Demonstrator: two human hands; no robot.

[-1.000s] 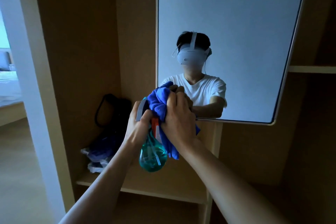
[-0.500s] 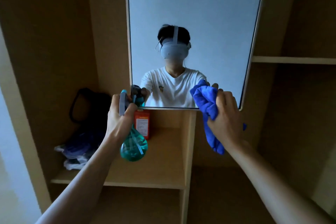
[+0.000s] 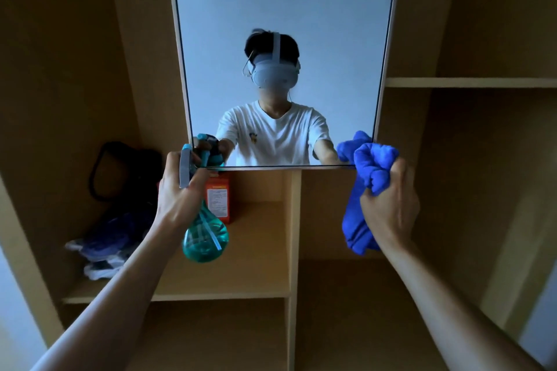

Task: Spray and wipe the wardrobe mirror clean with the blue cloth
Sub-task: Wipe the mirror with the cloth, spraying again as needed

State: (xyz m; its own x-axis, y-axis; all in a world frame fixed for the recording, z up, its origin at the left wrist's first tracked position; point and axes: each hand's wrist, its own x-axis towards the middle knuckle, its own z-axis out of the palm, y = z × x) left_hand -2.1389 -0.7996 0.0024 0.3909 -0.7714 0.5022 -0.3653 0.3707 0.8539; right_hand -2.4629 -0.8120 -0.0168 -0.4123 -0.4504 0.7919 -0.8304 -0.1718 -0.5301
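Note:
The wardrobe mirror (image 3: 283,9) fills the upper middle of the view and reflects a person in a white shirt. My left hand (image 3: 177,192) grips a teal spray bottle (image 3: 205,235) by its trigger head, held just below the mirror's lower left corner. My right hand (image 3: 388,208) is closed around a bunched blue cloth (image 3: 366,165) at the mirror's lower right corner; part of the cloth hangs below my fist. The two hands are wide apart.
An orange box (image 3: 220,199) stands on the wooden shelf (image 3: 256,256) under the mirror. A dark bag (image 3: 120,171) and crumpled fabric (image 3: 99,253) lie at the shelf's left. A vertical divider (image 3: 295,235) splits the compartments; another shelf (image 3: 470,82) runs on the right.
My hands have separated: the right hand carried the cloth away from the bottle to the right. The view has turned right, so the mirror is centred and the doorway is mostly gone.

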